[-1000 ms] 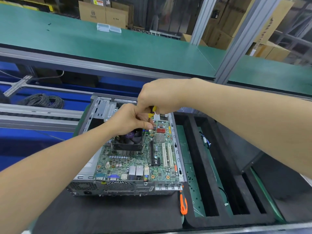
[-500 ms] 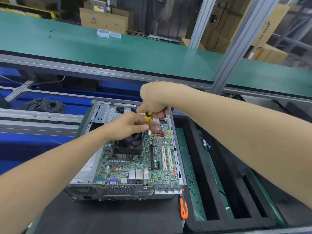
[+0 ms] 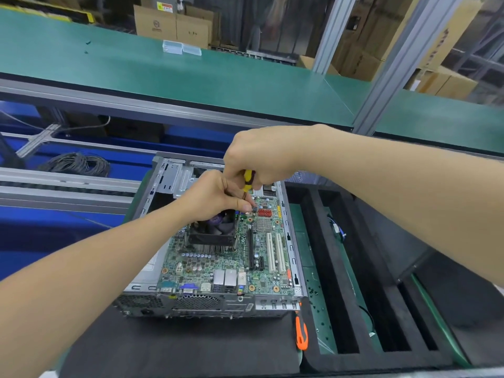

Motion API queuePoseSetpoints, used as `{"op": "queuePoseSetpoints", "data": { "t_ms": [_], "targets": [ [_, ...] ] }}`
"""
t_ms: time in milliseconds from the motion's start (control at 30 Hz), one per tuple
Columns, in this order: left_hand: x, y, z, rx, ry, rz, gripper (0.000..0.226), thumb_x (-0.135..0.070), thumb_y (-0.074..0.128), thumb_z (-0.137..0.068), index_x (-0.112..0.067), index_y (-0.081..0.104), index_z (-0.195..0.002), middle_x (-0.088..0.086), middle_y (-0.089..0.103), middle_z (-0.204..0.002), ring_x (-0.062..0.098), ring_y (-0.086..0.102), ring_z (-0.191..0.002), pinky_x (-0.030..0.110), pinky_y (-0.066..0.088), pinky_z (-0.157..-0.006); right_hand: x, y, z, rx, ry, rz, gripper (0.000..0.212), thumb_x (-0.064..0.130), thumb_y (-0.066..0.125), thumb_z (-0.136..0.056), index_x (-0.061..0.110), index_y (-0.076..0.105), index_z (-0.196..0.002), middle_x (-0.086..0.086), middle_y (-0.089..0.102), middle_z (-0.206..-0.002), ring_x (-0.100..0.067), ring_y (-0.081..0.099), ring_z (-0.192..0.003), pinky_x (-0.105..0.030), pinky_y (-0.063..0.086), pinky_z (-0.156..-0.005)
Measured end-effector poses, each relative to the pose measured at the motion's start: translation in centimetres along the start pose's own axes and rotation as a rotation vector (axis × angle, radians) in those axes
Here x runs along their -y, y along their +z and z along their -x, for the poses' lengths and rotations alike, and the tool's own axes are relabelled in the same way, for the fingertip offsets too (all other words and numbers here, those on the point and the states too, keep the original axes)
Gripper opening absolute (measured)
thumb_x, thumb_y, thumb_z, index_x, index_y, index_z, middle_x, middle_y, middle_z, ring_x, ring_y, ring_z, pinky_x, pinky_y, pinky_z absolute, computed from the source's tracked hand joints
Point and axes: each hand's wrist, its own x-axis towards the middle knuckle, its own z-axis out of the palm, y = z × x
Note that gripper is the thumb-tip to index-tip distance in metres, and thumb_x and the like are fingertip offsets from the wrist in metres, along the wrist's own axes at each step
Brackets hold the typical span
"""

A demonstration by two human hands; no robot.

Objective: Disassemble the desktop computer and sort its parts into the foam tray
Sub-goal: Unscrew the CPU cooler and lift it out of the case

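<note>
An open desktop case (image 3: 169, 301) lies on black foam, its green motherboard (image 3: 226, 266) facing up with a black fan cooler (image 3: 212, 230) on it. My right hand (image 3: 259, 156) grips a yellow-and-black screwdriver (image 3: 248, 180) held upright over the board's far end. My left hand (image 3: 215, 197) sits just below it, its fingertips pinched around the screwdriver's shaft near the board. The tip is hidden by my fingers. The black foam tray (image 3: 308, 358) with long slots lies right of the case.
An orange-handled tool (image 3: 301, 334) lies between the case and the tray. Small black screws are scattered on the green strip (image 3: 313, 293) in the tray's first slot. A cable with a blue plug (image 3: 338, 230) rests in another slot. A green conveyor bench runs behind.
Both hands stay at the far end of the motherboard with the screwdriver. The view has shifted slightly and my hands sit a little higher than a second ago.
</note>
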Motion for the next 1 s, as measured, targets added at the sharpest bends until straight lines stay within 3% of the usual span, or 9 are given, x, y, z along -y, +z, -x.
{"op": "queuePoseSetpoints", "data": {
  "t_ms": [33, 133, 200, 300, 367, 533, 733, 900, 1000],
  "targets": [
    [-0.1, 0.0, 0.0, -0.001, 0.002, -0.01, 0.007, -0.019, 0.088, -0.078, -0.016, 0.083, -0.081, -0.009, 0.08, -0.088, 0.002, 0.073, -0.088, 0.01, 0.05, -0.077, 0.2, -0.3, 0.4, -0.023, 0.061, -0.064, 0.015, 0.036, 0.079, -0.084, 0.027, 0.068, -0.088, 0.01, 0.065, -0.077, -0.01, 0.058, -0.075, -0.032, 0.049, -0.063],
    [0.0, -0.1, 0.0, 0.003, 0.019, 0.009, 0.018, -0.018, 0.086, -0.08, -0.004, 0.079, -0.089, -0.003, 0.08, -0.084, 0.007, 0.075, -0.092, 0.016, 0.053, -0.081, 0.7, -0.4, 0.8, -0.057, 0.486, -0.35, 0.065, 0.077, 0.055, -0.088, 0.013, 0.069, -0.083, 0.006, 0.066, -0.048, -0.008, 0.064, -0.049, -0.033, 0.058, -0.059],
    [-0.1, -0.1, 0.1, 0.061, 0.015, 0.031, 0.01, -0.019, 0.08, -0.086, -0.009, 0.078, -0.084, -0.002, 0.08, -0.093, 0.008, 0.075, -0.097, 0.017, 0.055, -0.082, 1.3, 0.1, 0.3, 0.055, 0.685, -0.459, 0.072, 0.071, 0.041, -0.099, 0.009, 0.062, -0.07, -0.001, 0.065, -0.044, -0.019, 0.062, -0.037, -0.032, 0.06, -0.059],
    [-0.3, -0.5, 0.6, 0.245, 0.009, 0.161, 0.027, -0.014, 0.062, -0.101, -0.035, 0.078, -0.104, 0.0, 0.078, -0.114, 0.016, 0.071, -0.114, 0.021, 0.053, -0.096, 1.5, 0.0, -0.5, 0.129, 0.679, -0.452, 0.052, 0.04, 0.045, -0.109, 0.018, 0.059, -0.064, -0.002, 0.07, -0.052, -0.022, 0.057, -0.041, -0.032, 0.059, -0.065],
    [0.0, -0.7, 0.5, 0.254, 0.017, 0.162, 0.026, -0.007, 0.056, -0.104, -0.021, 0.075, -0.115, 0.004, 0.078, -0.112, 0.018, 0.071, -0.115, 0.023, 0.052, -0.099, 1.2, 0.1, -0.8, 0.116, 0.655, -0.513, 0.045, 0.032, 0.053, -0.104, 0.013, 0.06, -0.063, 0.0, 0.068, -0.05, -0.02, 0.06, -0.044, -0.03, 0.058, -0.061],
    [0.5, -0.5, 0.3, 0.113, 0.018, 0.124, 0.014, -0.003, 0.071, -0.093, -0.012, 0.081, -0.093, 0.004, 0.08, -0.098, 0.018, 0.076, -0.098, 0.023, 0.057, -0.092, 0.7, -0.1, -0.7, 0.056, 0.353, -0.293, 0.026, 0.039, 0.07, -0.089, 0.021, 0.062, -0.072, 0.005, 0.067, -0.065, -0.014, 0.056, -0.061, -0.028, 0.04, -0.053],
    [0.2, -0.2, -0.1, -0.015, -0.035, 0.101, 0.011, -0.005, 0.089, -0.074, -0.004, 0.078, -0.072, 0.004, 0.08, -0.082, 0.009, 0.076, -0.089, 0.013, 0.054, -0.077, 0.9, -0.1, 0.0, 0.016, 0.094, -0.115, 0.023, 0.003, 0.069, -0.072, 0.024, 0.064, -0.077, 0.006, 0.064, -0.074, -0.017, 0.057, -0.071, -0.033, 0.047, -0.055],
    [-1.3, -1.0, 0.7, 0.048, 0.003, 0.12, 0.011, -0.004, 0.08, -0.085, -0.006, 0.079, -0.096, 0.005, 0.08, -0.104, 0.014, 0.075, -0.103, 0.029, 0.059, -0.091, 1.6, -1.4, 1.3, -0.076, 0.215, -0.174, 0.008, 0.017, 0.078, -0.079, 0.02, 0.074, -0.084, 0.006, 0.07, -0.079, -0.019, 0.062, -0.078, -0.032, 0.05, -0.064],
    [-2.6, -3.2, 1.7, 0.047, 0.09, 0.172, 0.025, -0.003, 0.066, -0.097, -0.011, 0.072, -0.12, 0.002, 0.078, -0.114, 0.014, 0.07, -0.116, 0.018, 0.053, -0.091, 1.7, -3.6, 2.0, -0.277, 0.325, -0.243, 0.01, 0.032, 0.078, -0.081, 0.023, 0.077, -0.082, 0.011, 0.068, -0.074, -0.017, 0.061, -0.078, -0.032, 0.052, -0.072]
  ]
}}
